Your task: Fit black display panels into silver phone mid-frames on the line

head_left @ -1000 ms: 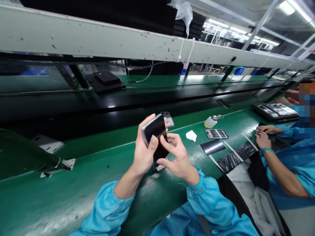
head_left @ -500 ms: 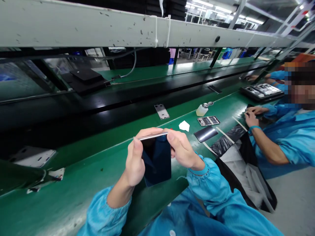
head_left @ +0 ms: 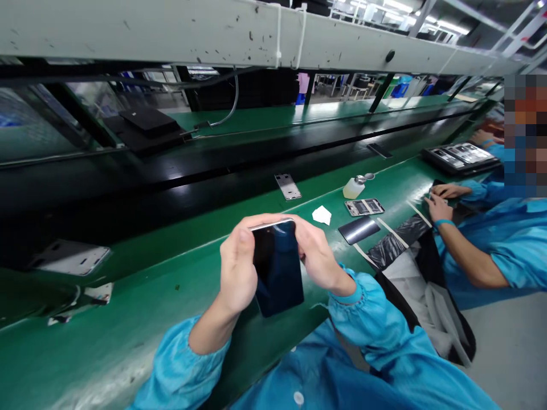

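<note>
A dark-screened smartphone (head_left: 280,270) is held over the green bench, its glossy face tilted up toward me. My left hand (head_left: 239,265) grips its left side near the top corner, thumb along the edge. On the opposite side, my right hand (head_left: 316,253) is closed round the upper right corner. Fingers of both hands wrap behind the top edge, where they are partly hidden. A small white piece of paper (head_left: 322,215) lies on the bench just beyond my right hand. Farther back rests a pale phone frame (head_left: 288,187).
To the right are a dispenser bottle (head_left: 354,187), an opened phone body (head_left: 364,207) and a dark panel (head_left: 359,230). A co-worker's hands (head_left: 440,204) work beyond them, near a tray of phone parts (head_left: 461,156). A grey beam (head_left: 171,34) crosses above.
The phone has tilted so that more of its screen faces me. Both hands have turned with it and keep their hold. The view has shifted slightly.
</note>
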Demonstrator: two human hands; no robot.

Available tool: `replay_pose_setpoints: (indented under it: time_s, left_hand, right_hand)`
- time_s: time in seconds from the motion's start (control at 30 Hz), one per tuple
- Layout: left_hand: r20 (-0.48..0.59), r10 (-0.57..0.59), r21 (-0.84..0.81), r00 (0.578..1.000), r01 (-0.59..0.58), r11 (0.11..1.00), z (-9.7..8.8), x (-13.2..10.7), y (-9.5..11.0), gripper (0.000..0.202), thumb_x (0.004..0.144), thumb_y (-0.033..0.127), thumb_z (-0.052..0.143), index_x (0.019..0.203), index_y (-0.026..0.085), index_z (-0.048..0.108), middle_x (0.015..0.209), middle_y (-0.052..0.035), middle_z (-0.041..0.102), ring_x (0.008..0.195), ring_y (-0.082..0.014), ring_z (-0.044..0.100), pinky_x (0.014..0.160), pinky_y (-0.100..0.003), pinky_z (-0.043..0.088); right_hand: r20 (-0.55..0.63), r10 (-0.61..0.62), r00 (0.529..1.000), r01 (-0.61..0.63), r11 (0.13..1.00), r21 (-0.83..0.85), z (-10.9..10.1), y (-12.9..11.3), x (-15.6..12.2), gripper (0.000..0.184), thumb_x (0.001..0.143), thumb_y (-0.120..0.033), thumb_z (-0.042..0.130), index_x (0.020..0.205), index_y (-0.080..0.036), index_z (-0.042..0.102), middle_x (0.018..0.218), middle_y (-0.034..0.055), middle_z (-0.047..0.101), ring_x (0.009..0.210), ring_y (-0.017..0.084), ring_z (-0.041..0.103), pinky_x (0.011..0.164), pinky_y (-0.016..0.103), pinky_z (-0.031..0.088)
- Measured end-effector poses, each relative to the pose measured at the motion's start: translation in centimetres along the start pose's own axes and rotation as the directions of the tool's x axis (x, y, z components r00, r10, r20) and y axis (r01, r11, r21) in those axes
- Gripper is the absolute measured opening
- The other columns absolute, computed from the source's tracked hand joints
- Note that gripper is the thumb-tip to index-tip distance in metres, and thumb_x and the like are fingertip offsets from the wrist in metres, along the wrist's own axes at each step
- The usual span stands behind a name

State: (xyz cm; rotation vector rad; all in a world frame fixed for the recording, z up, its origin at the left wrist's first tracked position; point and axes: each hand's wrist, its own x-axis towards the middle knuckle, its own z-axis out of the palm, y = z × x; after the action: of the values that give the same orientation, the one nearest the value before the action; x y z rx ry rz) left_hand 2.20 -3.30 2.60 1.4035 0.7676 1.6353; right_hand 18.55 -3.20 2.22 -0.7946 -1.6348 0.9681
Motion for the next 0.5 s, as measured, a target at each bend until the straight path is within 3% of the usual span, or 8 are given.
replay_pose_setpoints:
  time_s: [0.07,0.13,0.2,0.3,0.4,0.5]
  left_hand:
    - [-0.056,-0.095,-0.175,0.994,0.084,0.981,-0.4,0.4,0.6,0.06,0.11,0.074,0.057,0.116,0.019,0.081,0.102,-0.0118,0.087,0.087,-0.028,0.086,0.079,-0.041,0.073]
    - [-0.062,-0.147,-0.323,0.987,0.12,0.939,-0.8,0.6,1.3,0.057,0.107,0.075,0.064,0.12,0.021,0.078,0.101,-0.0116,0.087,0.079,-0.0307,0.086,0.071,-0.046,0.075]
    - [-0.068,-0.139,-0.407,0.988,0.099,0.908,-1.0,0.6,2.0,0.054,0.105,0.073,0.069,0.119,0.021,0.078,0.103,-0.0122,0.088,0.077,-0.0327,0.087,0.07,-0.049,0.076]
    - [-0.097,-0.109,-0.445,0.989,0.055,0.894,-0.9,0.3,2.9,0.054,0.104,0.073,0.07,0.114,0.022,0.08,0.1,-0.0113,0.088,0.077,-0.0329,0.087,0.07,-0.049,0.077]
    - [-0.113,-0.097,-0.449,0.989,0.036,0.893,-0.6,-0.3,3.2,0.054,0.105,0.073,0.068,0.115,0.021,0.08,0.105,-0.0118,0.088,0.083,-0.034,0.088,0.074,-0.05,0.077]
    - [-0.117,-0.066,-0.453,0.991,0.006,0.892,-0.6,-0.8,3.2,0.053,0.106,0.07,0.068,0.116,0.02,0.081,0.11,-0.0131,0.088,0.085,-0.0332,0.088,0.075,-0.048,0.077]
  right_hand:
    - [0.171,-0.045,0.984,0.061,0.994,-0.087,-0.5,1.0,-1.7,0.061,0.117,-0.073,0.04,0.116,-0.019,0.07,0.098,0.0065,0.069,0.09,0.022,0.065,0.084,0.035,0.057]
    - [0.345,-0.052,0.937,0.114,0.98,-0.161,-1.0,2.1,-3.6,0.062,0.12,-0.068,0.036,0.105,-0.019,0.069,0.09,0.0061,0.07,0.081,0.021,0.064,0.078,0.033,0.055]
    - [0.437,-0.027,0.899,0.112,0.979,-0.172,-1.4,3.2,-5.0,0.068,0.122,-0.065,0.029,0.09,-0.02,0.068,0.081,0.0056,0.071,0.073,0.019,0.065,0.073,0.032,0.053]
    - [0.445,-0.055,0.894,0.118,0.986,-0.114,-1.5,4.6,-5.9,0.071,0.123,-0.063,0.03,0.078,-0.02,0.067,0.071,0.0044,0.072,0.065,0.017,0.068,0.069,0.029,0.052]
    - [0.401,-0.145,0.905,0.191,0.979,-0.077,-0.9,5.6,-5.7,0.074,0.122,-0.065,0.035,0.069,-0.022,0.063,0.053,-0.0002,0.06,0.05,0.013,0.058,0.058,0.027,0.045]
    - [0.325,-0.201,0.924,0.229,0.972,-0.049,0.3,6.3,-5.5,0.074,0.117,-0.072,0.044,0.065,-0.022,0.06,0.054,0.0,0.058,0.049,0.013,0.054,0.053,0.028,0.04]
